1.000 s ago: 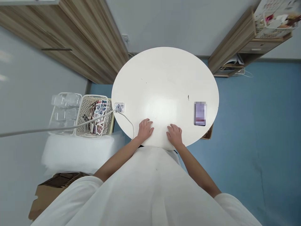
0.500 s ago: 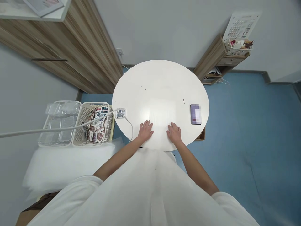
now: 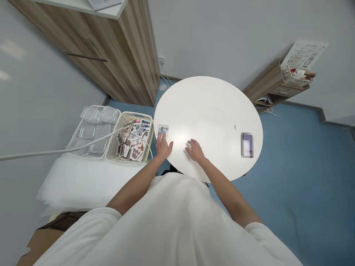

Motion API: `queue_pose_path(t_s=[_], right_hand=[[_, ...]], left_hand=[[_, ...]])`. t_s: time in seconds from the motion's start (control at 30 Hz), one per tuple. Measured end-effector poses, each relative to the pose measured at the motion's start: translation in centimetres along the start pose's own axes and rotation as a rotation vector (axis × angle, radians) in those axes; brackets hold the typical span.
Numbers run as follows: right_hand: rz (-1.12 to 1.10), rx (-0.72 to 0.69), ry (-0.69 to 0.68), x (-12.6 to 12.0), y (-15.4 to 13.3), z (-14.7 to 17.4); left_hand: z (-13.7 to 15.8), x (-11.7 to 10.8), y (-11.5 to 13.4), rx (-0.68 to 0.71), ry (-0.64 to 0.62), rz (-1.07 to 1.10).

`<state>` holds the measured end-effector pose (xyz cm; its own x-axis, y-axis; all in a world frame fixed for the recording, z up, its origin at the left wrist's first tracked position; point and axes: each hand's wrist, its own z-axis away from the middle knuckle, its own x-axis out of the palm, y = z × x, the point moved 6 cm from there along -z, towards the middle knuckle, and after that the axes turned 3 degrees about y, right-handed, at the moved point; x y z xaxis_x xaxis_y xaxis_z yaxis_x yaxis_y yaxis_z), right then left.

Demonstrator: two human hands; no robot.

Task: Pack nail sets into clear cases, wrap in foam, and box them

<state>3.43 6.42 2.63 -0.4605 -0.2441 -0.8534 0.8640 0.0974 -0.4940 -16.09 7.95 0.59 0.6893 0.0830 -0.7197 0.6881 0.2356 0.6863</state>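
Observation:
My left hand (image 3: 163,147) is at the left edge of the round white table (image 3: 210,107), fingers stretched out. Its fingertips reach the near side of a small clear pack of press-on nails (image 3: 162,130); whether they touch it I cannot tell. My right hand (image 3: 195,150) is over the table's near half with fingers apart and nothing in it. Far from both hands, a purple pack, blurred out (image 3: 247,145), lies on the table's right side.
Left of the table, a white basket (image 3: 111,157) holds several nail cards, beside another basket (image 3: 72,142) of clear plastic boxes. A white cable (image 3: 94,142) crosses over them. A wooden cabinet (image 3: 133,55) stands behind. At the back right is a small shelf unit (image 3: 266,83).
My left hand has moved left and forward to the nail pack. My right hand has shifted left on the table. The view has turned toward the left.

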Motion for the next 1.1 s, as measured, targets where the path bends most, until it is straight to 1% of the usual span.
queue_pose_path(t_s=[0.07, 0.13, 0.23, 0.3, 0.37, 0.47, 0.6, 0.7, 0.8, 1.0, 1.1], right_hand=[[-0.123, -0.018, -0.065, 1.4, -2.2, -1.7], [-0.265, 0.015, -0.123, 2.7, -3.8, -3.3], [-0.461, 0.097, -0.186, 4.1, -5.3, -5.5], [-0.577, 0.161, -0.218, 4.7, -5.7, -6.5], [-0.677, 0.211, -0.249, 5.2, -6.0, -7.0], [-0.796, 0.233, -0.280, 5.6, -6.4, -7.1], [-0.918, 0.254, -0.264, 5.3, -6.3, -6.4], [-0.931, 0.300, -0.200, 4.7, -5.0, -5.2], [-0.911, 0.345, -0.106, 3.6, -2.9, -3.4], [-0.883, 0.364, 0.101, 0.5, 2.9, 1.0], [-0.860, 0.362, 0.160, -1.2, 6.0, 3.7]], left_hand=[[-1.3, -1.0, -1.4, -0.044, 0.024, 0.033], [-2.4, -1.7, -2.6, -0.105, 0.024, 0.060], [-3.8, -2.0, -3.5, -0.176, -0.004, 0.099], [-4.4, -2.1, -3.7, -0.190, -0.024, 0.117], [-4.8, -2.1, -3.7, -0.188, -0.026, 0.124], [-5.0, -1.8, -3.8, -0.177, -0.041, 0.151], [-4.2, -1.0, -3.3, -0.159, -0.068, 0.211], [-3.1, -0.4, -2.1, -0.127, -0.073, 0.229], [-1.8, 0.7, -0.3, -0.090, -0.118, 0.253], [1.1, 3.6, 4.3, 0.049, -0.230, 0.318], [3.2, 5.5, 6.6, 0.129, -0.282, 0.306]])
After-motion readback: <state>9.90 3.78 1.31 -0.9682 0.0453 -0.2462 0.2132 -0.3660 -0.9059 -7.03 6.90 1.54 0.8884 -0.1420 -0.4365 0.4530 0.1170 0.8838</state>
